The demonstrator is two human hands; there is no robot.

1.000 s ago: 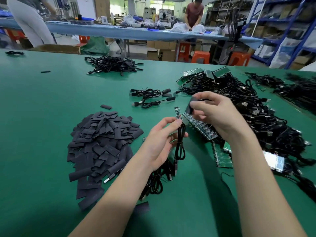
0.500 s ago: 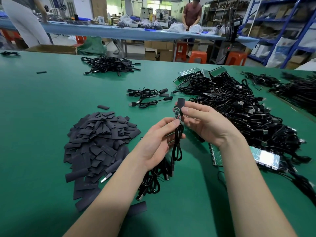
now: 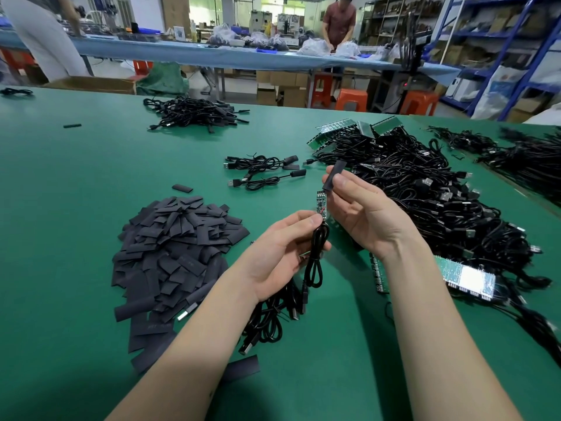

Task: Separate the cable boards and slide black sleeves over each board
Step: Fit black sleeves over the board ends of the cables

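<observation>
Above green table (image 3: pixel 76 238) | left hand (image 3: pixel 282 256) pinches board (image 3: pixel 321 202) | right hand (image 3: pixel 361 208) pinches sleeve (image 3: pixel 333 175), not on | big pile (image 3: pixel 440 208) left

No text, label or number anywhere is sharp enough to read.

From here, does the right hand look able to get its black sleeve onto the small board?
Probably yes. The right hand pinches the sleeve just above the board, which the left hand holds upright with its top end bare; nothing sits between them.
</observation>
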